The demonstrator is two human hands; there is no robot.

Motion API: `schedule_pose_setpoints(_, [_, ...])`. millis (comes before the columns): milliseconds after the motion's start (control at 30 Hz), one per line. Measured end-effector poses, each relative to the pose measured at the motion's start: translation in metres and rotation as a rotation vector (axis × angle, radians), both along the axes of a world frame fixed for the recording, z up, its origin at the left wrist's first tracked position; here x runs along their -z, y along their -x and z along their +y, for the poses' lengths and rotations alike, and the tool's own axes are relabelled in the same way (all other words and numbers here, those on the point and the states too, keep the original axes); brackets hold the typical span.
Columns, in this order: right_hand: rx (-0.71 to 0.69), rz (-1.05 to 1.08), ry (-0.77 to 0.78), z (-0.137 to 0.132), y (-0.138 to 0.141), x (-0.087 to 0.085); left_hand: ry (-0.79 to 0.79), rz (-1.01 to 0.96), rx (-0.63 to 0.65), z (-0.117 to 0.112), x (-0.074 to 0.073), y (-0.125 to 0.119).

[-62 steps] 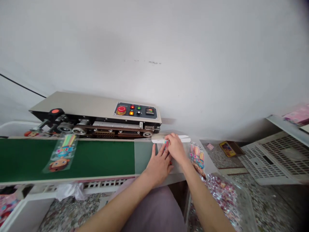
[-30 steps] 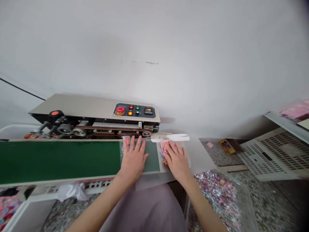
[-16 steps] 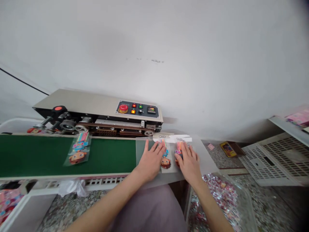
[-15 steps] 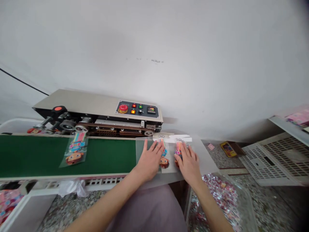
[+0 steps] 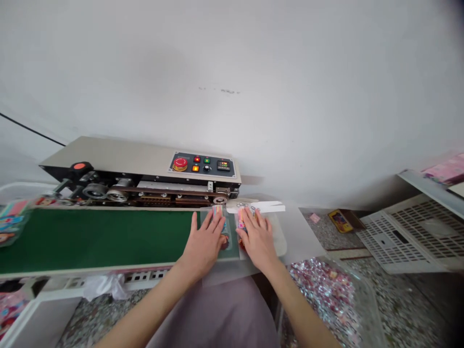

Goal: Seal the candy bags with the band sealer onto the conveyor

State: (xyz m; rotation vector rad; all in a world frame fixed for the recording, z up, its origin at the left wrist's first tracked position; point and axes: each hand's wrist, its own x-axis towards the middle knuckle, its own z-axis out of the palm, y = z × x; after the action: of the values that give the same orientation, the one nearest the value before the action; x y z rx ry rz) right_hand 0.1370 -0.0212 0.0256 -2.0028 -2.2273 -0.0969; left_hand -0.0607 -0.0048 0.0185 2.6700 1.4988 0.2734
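Item 1. Left hand (image 5: pixel 203 241): centre of frame, palm down, fingers spread and flat, closed on nothing. It presses on the left packet (image 5: pixel 224 233).

Item 2. Right hand (image 5: pixel 258 240): just right of centre, also flat and open, palm down, gripping nothing. Its fingers lie over the right packet (image 5: pixel 240 223).

Item 3. Left packet: clear, with coloured sticks and a printed cartoon face. It lies at the right end of the belt (image 5: pixel 97 239), mostly under the left hand's fingers, its top edge near the sealer (image 5: pixel 119 159).

Item 4. Right packet: same kind, just beside the left packet, largely hidden by the right hand. Whether the 2 packets touch cannot be told.

Item 5. Belt: green, running from the left edge of the frame to centre.

Item 6. Sealer: long grey machine behind the belt, against the wall, with rollers at its left end. Its panel (image 5: pixel 203 165) carries 1 red button (image 5: pixel 179 164), small lit lamps and a display.

Item 7. White strip (image 5: pixel 270 208): just beyond the right hand's fingertips.

Item 8. Third packet (image 5: pixel 10 227): at the far left edge, well apart from both hands.

Item 9. Sweets bag (image 5: pixel 324 290): clear, lower right, beside the right forearm.

Item 10. Crate (image 5: pixel 409 237): white, slotted, right of frame.

Item 11. Yellow box (image 5: pixel 339 220): on the speckled floor, between the strip and the crate.
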Motion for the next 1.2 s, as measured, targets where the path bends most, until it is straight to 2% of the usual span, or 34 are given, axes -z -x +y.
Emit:
schedule_pose_setpoints(100, [0.051,-0.027,-0.034,0.001,0.001,-0.001,0.017,0.002,-0.066,-0.001,-0.014,-0.003])
schedule_pose_setpoints(200, [0.165,-0.072,-0.057,-0.001,-0.01,-0.002,0.046,-0.045,0.022,-0.003,-0.021,-0.022])
schedule_pose_setpoints(267, [0.177,-0.087,-0.067,-0.003,-0.018,-0.002,0.063,-0.074,0.104,-0.002,-0.021,-0.037])
schedule_pose_setpoints(367, [0.046,-0.083,-0.053,-0.004,-0.027,0.001,0.087,-0.074,0.204,0.0,-0.018,-0.052])
schedule_pose_setpoints(433, [-0.009,-0.077,-0.037,-0.005,-0.032,0.005,0.092,-0.06,0.233,0.002,-0.014,-0.053])
schedule_pose_setpoints(567, [0.076,-0.068,-0.075,-0.006,-0.041,0.01,0.085,-0.039,0.2,0.006,-0.012,-0.046])
schedule_pose_setpoints(667, [0.044,0.01,-0.131,-0.002,-0.036,0.004,0.078,-0.028,0.189,0.005,-0.014,-0.047])
schedule_pose_setpoints(733, [-0.02,0.116,-0.141,0.009,-0.026,-0.003,0.063,-0.045,0.189,0.001,-0.013,-0.052])
schedule_pose_setpoints(833, [-0.059,0.239,-0.078,0.034,-0.009,-0.012,0.039,-0.071,0.165,-0.005,-0.005,-0.058])
schedule_pose_setpoints(933, [-0.037,0.259,-0.023,0.059,0.001,-0.016,-0.001,-0.075,0.146,-0.009,0.006,-0.06])
schedule_pose_setpoints(1033, [-0.032,0.251,0.002,0.071,0.001,-0.019,-0.03,-0.08,0.154,-0.009,0.013,-0.059])
schedule_pose_setpoints(1133, [-0.036,0.241,-0.001,0.062,-0.011,-0.023,-0.054,-0.088,0.16,-0.007,0.018,-0.056])
schedule_pose_setpoints(1200, [0.006,0.202,-0.076,0.044,-0.025,-0.023,-0.066,-0.095,0.149,-0.004,0.02,-0.052])
